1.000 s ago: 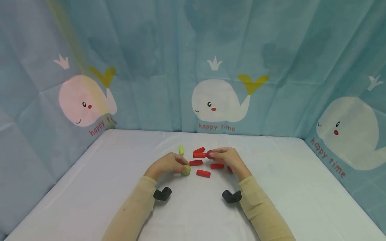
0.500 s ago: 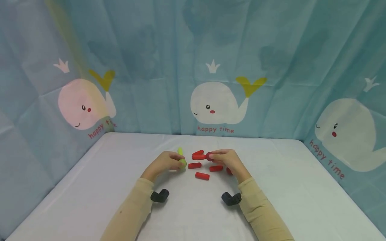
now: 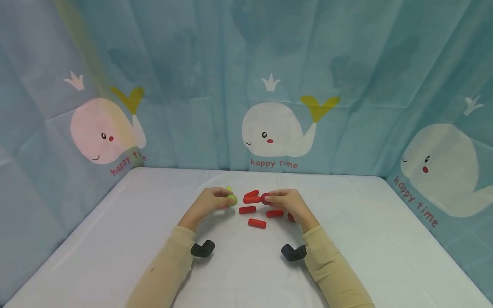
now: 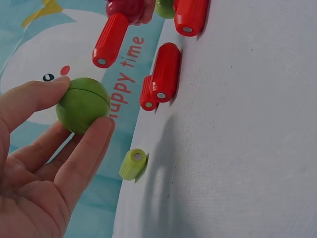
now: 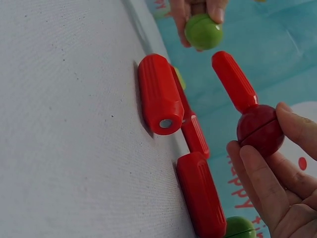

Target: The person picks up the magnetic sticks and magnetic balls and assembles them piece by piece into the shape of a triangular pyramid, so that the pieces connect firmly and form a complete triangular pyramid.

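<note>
My left hand (image 3: 208, 204) pinches a green ball (image 4: 83, 105) between thumb and fingertips, raised off the table. A yellow-green rod (image 4: 132, 164) with a metal disc in its end lies just beyond and below it. My right hand (image 3: 293, 204) pinches a dark red ball (image 5: 261, 130). One end of a red rod (image 5: 235, 82) is joined to that ball, and the rod juts leftward toward the green ball, apart from it. Both are held above the table. In the head view, the left fingers hide most of the yellow-green rod.
Several loose red rods (image 3: 256, 223) lie on the white table (image 3: 239, 273) between and below the hands. Another green ball (image 5: 240, 227) sits by a red rod (image 5: 200, 196) on the right. A blue whale-print curtain (image 3: 200, 128) stands behind and at both sides.
My left hand has moved away from me and slightly left, lifting the green ball past the loose rods. The right hand has stayed nearly still with the red ball and its rod.
</note>
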`<state>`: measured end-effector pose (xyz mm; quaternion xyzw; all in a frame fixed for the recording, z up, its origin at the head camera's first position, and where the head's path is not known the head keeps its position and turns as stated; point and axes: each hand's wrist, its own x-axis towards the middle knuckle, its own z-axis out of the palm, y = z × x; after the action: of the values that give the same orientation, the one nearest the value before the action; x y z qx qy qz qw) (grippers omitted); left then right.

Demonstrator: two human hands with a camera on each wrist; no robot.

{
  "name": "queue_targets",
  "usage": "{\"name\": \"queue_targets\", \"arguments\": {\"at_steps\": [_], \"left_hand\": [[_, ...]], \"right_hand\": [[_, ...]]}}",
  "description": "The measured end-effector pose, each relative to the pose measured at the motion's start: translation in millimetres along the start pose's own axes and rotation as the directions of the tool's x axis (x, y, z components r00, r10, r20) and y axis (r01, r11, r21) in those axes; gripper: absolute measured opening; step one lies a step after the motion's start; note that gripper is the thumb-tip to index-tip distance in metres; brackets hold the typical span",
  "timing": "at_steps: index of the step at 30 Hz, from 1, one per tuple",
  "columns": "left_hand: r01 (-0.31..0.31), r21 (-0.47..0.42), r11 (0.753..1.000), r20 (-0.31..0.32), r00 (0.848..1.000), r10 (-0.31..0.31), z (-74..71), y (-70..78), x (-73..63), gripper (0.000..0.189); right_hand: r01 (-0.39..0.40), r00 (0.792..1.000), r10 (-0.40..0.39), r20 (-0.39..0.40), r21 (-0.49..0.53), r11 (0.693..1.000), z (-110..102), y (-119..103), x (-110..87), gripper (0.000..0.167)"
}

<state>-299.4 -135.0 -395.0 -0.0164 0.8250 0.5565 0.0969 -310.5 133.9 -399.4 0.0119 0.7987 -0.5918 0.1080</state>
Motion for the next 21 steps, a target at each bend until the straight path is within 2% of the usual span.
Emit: {"name": "queue_targets", "arguments": {"at_steps": [6, 13, 21], "left_hand": [[-0.014, -0.055, 0.998, -0.009, 1.0, 0.013, 0.4, -0.8, -0.3, 0.041], [-0.022, -0.017, 1.0, -0.006, 1.0, 0.022, 3.6, 0.0, -1.3, 0.038], [-0.002, -0.012, 1.0, -0.011, 1.0, 0.002, 7.5, 2.7, -2.1, 0.039]], "right_hand": [[-0.007, 1.0, 0.007, -0.005, 0.0, 1.0, 2.6, -0.5, 0.5, 0.044], [-0.016, 1.0, 0.016, 0.0, -0.014, 1.0, 1.8, 0.6, -0.8, 0.046], [-0.018, 1.0, 0.018, 0.006, -0.014, 1.0, 3.2, -0.2, -1.0, 0.044]]}}
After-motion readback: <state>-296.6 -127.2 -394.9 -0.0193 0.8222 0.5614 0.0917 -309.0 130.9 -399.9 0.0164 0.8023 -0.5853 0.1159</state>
